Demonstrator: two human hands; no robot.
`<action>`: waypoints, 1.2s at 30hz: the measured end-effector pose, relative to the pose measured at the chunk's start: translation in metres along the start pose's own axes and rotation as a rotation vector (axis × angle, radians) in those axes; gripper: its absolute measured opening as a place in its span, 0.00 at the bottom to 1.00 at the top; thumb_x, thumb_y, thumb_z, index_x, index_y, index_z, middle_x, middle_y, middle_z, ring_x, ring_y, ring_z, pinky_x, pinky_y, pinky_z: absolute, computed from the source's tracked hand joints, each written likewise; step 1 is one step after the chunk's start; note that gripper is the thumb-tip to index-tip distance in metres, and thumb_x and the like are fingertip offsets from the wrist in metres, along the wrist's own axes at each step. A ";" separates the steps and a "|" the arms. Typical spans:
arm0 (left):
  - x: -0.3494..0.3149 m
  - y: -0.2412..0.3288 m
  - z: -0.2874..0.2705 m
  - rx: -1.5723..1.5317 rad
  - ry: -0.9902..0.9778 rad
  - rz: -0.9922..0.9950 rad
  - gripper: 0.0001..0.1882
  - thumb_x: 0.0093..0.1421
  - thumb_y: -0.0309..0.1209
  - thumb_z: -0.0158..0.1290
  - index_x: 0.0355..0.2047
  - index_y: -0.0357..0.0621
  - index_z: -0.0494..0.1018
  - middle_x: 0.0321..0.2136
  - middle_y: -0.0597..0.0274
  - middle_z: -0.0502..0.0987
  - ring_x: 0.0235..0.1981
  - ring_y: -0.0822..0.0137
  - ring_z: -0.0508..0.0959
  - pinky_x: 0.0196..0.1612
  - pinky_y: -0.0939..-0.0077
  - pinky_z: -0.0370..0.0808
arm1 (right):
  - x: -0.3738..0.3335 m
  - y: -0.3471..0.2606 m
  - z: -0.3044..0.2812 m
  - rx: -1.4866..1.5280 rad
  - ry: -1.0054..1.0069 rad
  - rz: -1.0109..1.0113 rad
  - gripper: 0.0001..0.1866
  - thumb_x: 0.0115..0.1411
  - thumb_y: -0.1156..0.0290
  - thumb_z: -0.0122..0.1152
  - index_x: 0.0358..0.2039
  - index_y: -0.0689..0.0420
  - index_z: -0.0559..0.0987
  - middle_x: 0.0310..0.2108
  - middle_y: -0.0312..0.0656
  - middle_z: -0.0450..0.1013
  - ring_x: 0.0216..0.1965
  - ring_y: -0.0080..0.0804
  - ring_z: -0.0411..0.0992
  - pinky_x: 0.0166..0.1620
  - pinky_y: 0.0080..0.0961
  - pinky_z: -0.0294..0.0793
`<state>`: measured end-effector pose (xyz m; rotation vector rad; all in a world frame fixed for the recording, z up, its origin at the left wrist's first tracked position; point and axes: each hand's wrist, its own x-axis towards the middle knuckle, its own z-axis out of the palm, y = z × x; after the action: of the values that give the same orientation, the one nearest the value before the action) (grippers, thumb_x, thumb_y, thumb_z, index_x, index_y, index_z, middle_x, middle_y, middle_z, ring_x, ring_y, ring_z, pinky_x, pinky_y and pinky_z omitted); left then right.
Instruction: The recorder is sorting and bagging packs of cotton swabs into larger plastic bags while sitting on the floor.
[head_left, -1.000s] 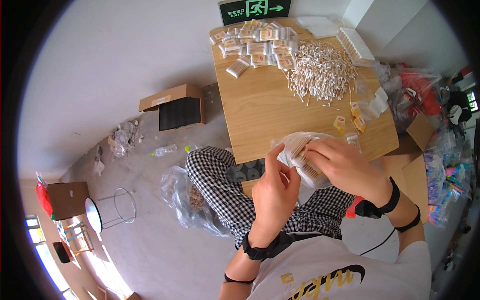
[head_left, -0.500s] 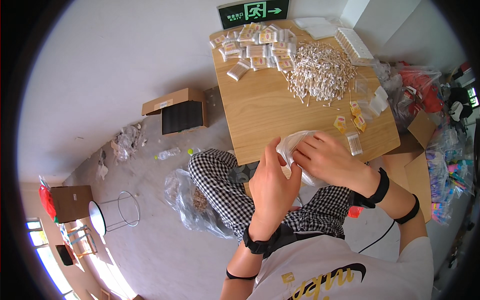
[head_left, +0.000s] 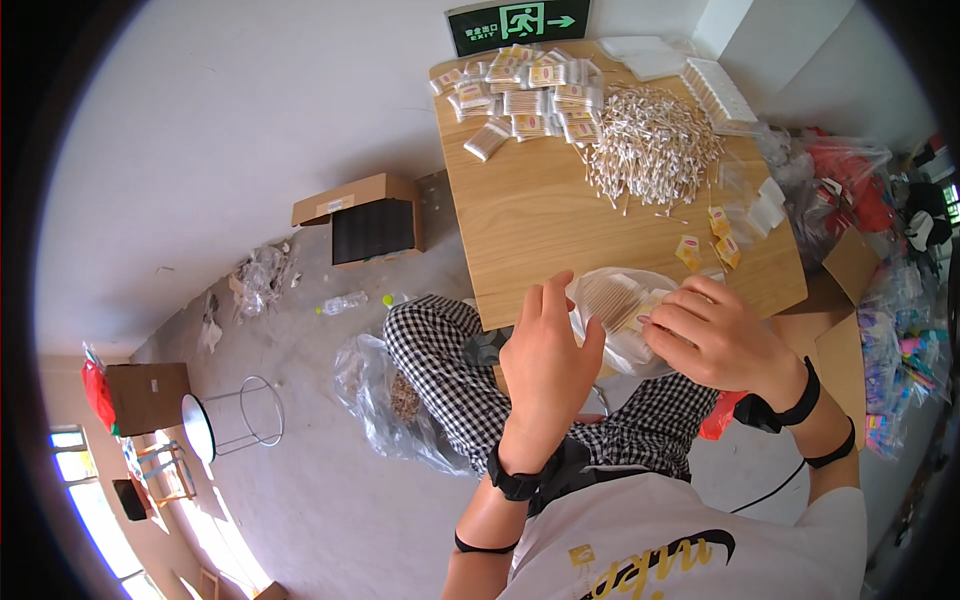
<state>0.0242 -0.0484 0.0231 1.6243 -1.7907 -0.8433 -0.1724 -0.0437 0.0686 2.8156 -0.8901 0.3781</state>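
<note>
At the table's near edge sits a white plastic bag, its mouth spread so that a row of cotton swabs shows inside. My left hand is at the bag's left side, thumb and fingers apart, holding nothing visible. Over the bag's right side my right hand has its fingers curled together, the tips beside a pale yellow patch among the swabs; what they grip is hidden. Beyond lies a big heap of loose cotton swabs. Packed swab packets are piled at the far left of the table.
Yellow cards and clear plastic sleeves lie on the right of the wooden table. A white tray stands at the back right. Cardboard boxes, a bottle and a clear bag are on the floor.
My right hand has moved right, away from my left, and the bag now lies spread with the swabs in it showing. My left fingers have come off the bag's side.
</note>
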 end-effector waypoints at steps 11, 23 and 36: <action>0.017 0.012 0.017 0.321 -0.073 0.131 0.33 0.43 0.33 0.66 0.50 0.40 0.67 0.37 0.56 0.75 0.40 0.56 0.77 0.36 0.65 0.75 | -0.023 -0.011 0.002 0.093 -0.009 0.058 0.06 0.46 0.73 0.60 0.25 0.57 0.73 0.29 0.36 0.70 0.35 0.29 0.72 0.42 0.27 0.72; 0.015 -0.005 0.029 0.115 -0.073 0.034 0.33 0.44 0.32 0.66 0.50 0.38 0.67 0.33 0.55 0.76 0.37 0.55 0.77 0.37 0.65 0.74 | -0.029 -0.011 0.011 0.238 -0.078 0.133 0.12 0.48 0.73 0.59 0.35 0.60 0.75 0.40 0.43 0.73 0.44 0.36 0.73 0.53 0.33 0.70; 0.010 -0.001 0.041 0.260 -0.031 0.093 0.34 0.44 0.32 0.66 0.51 0.40 0.66 0.34 0.54 0.76 0.37 0.54 0.77 0.37 0.64 0.74 | -0.024 -0.011 0.019 0.240 -0.197 0.156 0.13 0.51 0.71 0.55 0.37 0.63 0.74 0.42 0.46 0.73 0.48 0.38 0.71 0.55 0.34 0.67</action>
<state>-0.0080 -0.0558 -0.0035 1.6779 -2.0500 -0.6174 -0.1816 -0.0262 0.0427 3.0526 -1.1832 0.2446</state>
